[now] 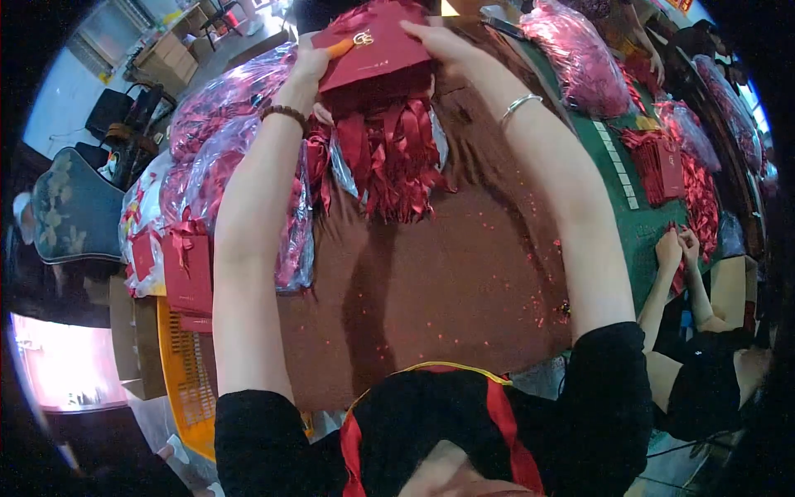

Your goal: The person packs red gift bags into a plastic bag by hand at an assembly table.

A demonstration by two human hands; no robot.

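Note:
At the far end of the table I hold a stack of dark red paper gift bags (374, 60) with a gold mark on the top one. My left hand (315, 65) grips the left side, its thumb in an orange cover lying on top. My right hand (437, 41) grips the right side, thumb on the upper face; the fingers beneath are mostly hidden. Below the stack's near edge lies a thick bunch of red ribbons (389, 153) with frayed ends. Clear plastic shows on both sides of the ribbons.
Brown cloth (447, 282) with red scraps covers the table. Plastic-wrapped red bundles (224, 108) line the left, with red bags (189, 273) above an orange crate (186, 373). On the right, a co-worker's hands (675, 247) work at a green table (592, 166) beside more bagged bundles (580, 62).

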